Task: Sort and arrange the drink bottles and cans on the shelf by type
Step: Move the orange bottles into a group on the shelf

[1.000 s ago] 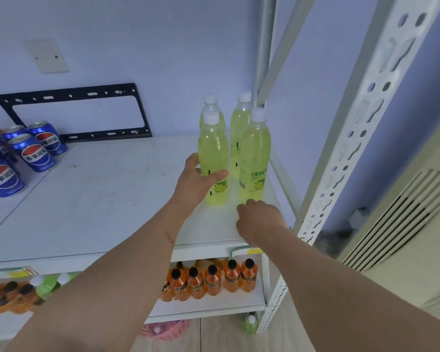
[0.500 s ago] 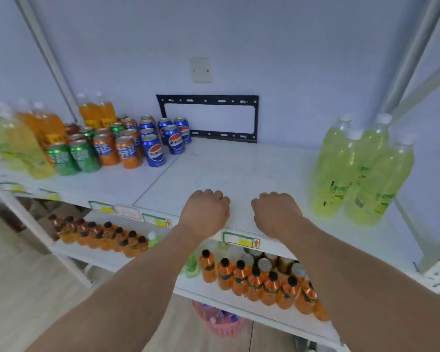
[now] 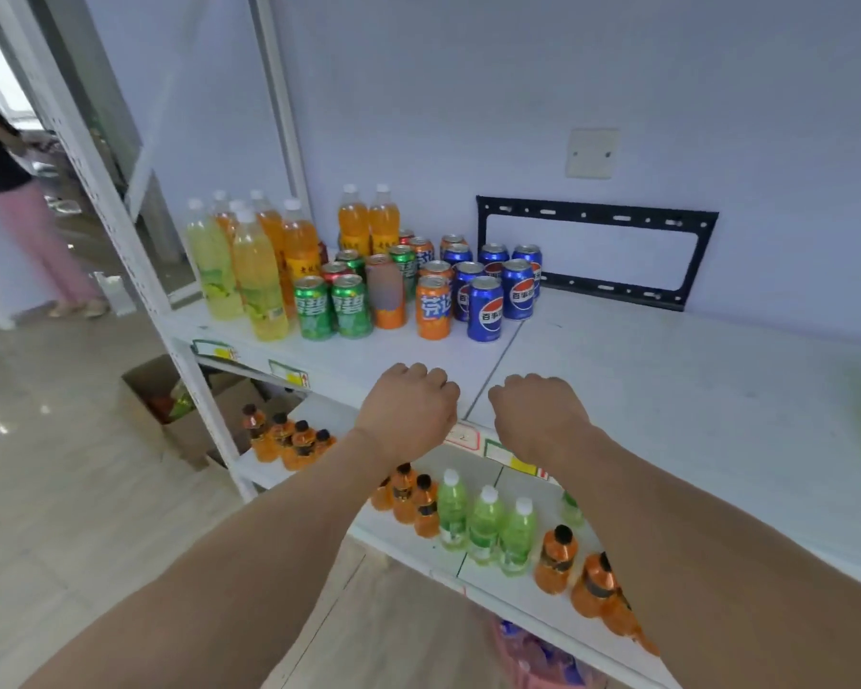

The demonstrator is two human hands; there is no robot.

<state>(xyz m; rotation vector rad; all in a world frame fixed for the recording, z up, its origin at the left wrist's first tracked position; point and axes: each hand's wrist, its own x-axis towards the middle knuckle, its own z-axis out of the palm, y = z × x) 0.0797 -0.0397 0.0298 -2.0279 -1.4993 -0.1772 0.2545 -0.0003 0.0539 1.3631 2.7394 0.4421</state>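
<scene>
Both the left hand and right hand hover curled and empty over the white metal shelf front edge; mixed cans (tightly packed) crowd its left end, so reaching in risks toppling neighbours.

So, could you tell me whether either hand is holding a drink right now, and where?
Neither: the left hand and right hand are curled over the shelf's front edge, empty.

Wide bare shelf right of the cans; packed cans and bottles block the left; black bracket against the wall behind.
</scene>
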